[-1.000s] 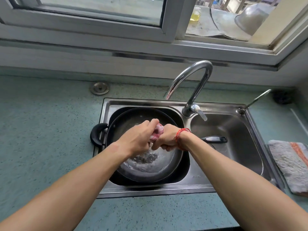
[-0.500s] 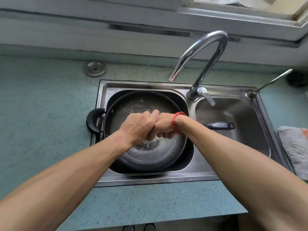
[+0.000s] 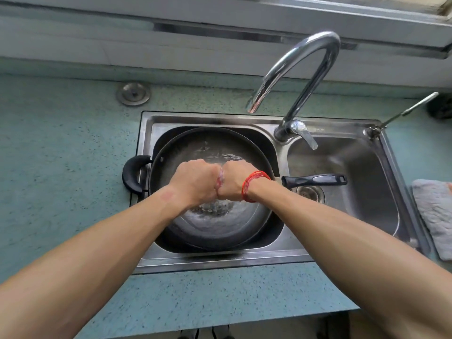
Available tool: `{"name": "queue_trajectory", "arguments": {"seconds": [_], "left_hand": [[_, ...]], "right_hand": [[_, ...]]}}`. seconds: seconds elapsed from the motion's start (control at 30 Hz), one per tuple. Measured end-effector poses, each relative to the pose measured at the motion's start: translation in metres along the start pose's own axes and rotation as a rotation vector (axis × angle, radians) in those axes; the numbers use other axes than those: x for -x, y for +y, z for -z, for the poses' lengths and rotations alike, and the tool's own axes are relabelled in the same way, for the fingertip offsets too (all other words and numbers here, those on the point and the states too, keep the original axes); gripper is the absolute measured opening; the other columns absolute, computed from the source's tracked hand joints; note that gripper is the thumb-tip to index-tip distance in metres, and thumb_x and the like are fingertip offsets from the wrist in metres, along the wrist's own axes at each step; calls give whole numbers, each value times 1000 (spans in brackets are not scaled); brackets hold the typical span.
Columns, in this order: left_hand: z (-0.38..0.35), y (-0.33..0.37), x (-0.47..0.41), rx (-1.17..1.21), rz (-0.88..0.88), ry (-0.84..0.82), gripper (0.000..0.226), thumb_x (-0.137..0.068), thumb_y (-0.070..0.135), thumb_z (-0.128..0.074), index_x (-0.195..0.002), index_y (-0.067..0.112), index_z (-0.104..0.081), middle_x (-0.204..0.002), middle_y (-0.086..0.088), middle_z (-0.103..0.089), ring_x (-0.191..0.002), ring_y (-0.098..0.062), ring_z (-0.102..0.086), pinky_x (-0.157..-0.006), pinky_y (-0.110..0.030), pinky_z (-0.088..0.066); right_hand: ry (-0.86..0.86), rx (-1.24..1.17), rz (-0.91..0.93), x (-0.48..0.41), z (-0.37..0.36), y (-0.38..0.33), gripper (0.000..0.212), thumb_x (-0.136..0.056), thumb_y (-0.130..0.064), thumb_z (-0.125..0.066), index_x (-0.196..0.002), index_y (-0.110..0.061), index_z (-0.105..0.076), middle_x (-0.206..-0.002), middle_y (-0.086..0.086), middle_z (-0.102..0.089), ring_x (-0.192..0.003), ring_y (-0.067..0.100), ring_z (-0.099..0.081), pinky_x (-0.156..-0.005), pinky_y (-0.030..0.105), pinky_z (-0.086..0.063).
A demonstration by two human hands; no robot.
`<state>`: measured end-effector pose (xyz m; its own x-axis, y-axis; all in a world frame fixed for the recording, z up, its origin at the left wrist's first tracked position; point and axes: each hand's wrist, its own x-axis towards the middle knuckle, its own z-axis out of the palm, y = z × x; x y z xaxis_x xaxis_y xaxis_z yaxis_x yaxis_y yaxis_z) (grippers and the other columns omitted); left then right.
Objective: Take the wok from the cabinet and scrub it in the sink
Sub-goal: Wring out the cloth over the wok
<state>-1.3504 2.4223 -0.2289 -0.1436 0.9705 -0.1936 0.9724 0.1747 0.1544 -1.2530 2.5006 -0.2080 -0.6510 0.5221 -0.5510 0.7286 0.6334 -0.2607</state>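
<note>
Wok (image 3: 220,228) in sink (image 3: 220,261); left hand (image 3: 195,182), right hand (image 3: 233,182) grip cloth (image 3: 219,181) (stamp (image 3: 292,237) unreadable).

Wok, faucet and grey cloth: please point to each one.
wok (image 3: 220,230), head view, on its bare inner wall
faucet (image 3: 318,38), head view, on the top of its arch
grey cloth (image 3: 433,211), head view, on its visible middle

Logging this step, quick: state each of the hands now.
Left hand: closed, gripping the pink cloth over the wok.
Right hand: closed, gripping the same cloth.
</note>
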Motion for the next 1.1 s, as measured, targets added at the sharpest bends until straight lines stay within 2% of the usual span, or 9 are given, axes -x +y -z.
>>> {"name": "queue_trajectory", "arguments": {"seconds": [0.17,0.33,0.5,0.6,0.73,0.87,0.97,1.03,1.1], "left_hand": [[7,-9,-11,285,32,-253,17,-72,24,-60,-63,10,-60,-55,3,-53,-61,-26,-55,-55,-28,-37],[10,-15,-17,512,93,-413,15,-61,10,-71,-63,-1,-61,-51,-2,-53,-44,-16,-41,-40,-24,-31],[-5,-11,-14,428,14,-165,18,-68,21,-69,-75,12,-56,-71,-2,-65,-67,-25,-58,-58,-34,-44],[-15,-6,-8,486,-35,-3,39,-70,31,-76,-101,21,-55,-96,0,-61,-84,-30,-62,-67,-37,-47],[-20,0,3,179,-231,261,77,-73,22,-77,-139,17,-37,-115,-10,-53,-81,-33,-61,-50,-40,-50],[-15,0,2,-54,-380,539,48,-85,11,-60,-131,4,-47,-104,-17,-60,-71,-30,-58,-44,-39,-49],[-1,1,-7,-66,-417,532,16,-79,8,-62,-94,3,-63,-78,-11,-59,-59,-28,-57,-39,-37,-44],[9,1,-10,-28,-409,416,16,-70,9,-73,-78,6,-59,-66,-9,-61,-53,-32,-60,-37,-32,-38],[16,2,-10,23,-285,235,24,-75,18,-76,-86,6,-58,-74,-10,-68,-65,-37,-66,-47,-35,-38]], "right_hand": [[184,193,109,12,1,-1,21,-87,-37,-54,-83,-19,-63,-88,9,-67,-81,29,-65,-67,32,-46],[277,351,191,16,1,0,23,-81,-35,-61,-94,-17,-67,-94,9,-70,-87,32,-67,-66,32,-40],[110,134,33,8,9,7,15,-76,-32,-63,-80,-19,-57,-91,7,-67,-79,28,-65,-65,29,-46],[-108,-39,-62,-2,13,14,16,-67,-26,-72,-69,-17,-58,-74,2,-65,-62,19,-60,-57,27,-49],[-447,-401,-114,-6,21,27,15,-68,-18,-69,-73,-12,-56,-53,2,-33,-42,16,-26,-43,23,-22],[-774,-750,-120,1,26,36,43,-83,-7,-50,-48,-24,-31,-46,-6,-19,-40,9,-11,-44,22,-5],[-880,-864,-92,5,27,33,48,-84,-8,-43,-42,-26,-31,-40,-9,-22,-35,5,-15,-40,19,-7],[-798,-821,-85,6,30,28,46,-83,-8,-46,-43,-25,-31,-42,-8,-22,-36,7,-15,-42,20,-6],[-589,-661,-94,7,33,21,44,-77,-8,-58,-44,-23,-32,-45,-4,-23,-39,11,-15,-46,23,-8]]}}
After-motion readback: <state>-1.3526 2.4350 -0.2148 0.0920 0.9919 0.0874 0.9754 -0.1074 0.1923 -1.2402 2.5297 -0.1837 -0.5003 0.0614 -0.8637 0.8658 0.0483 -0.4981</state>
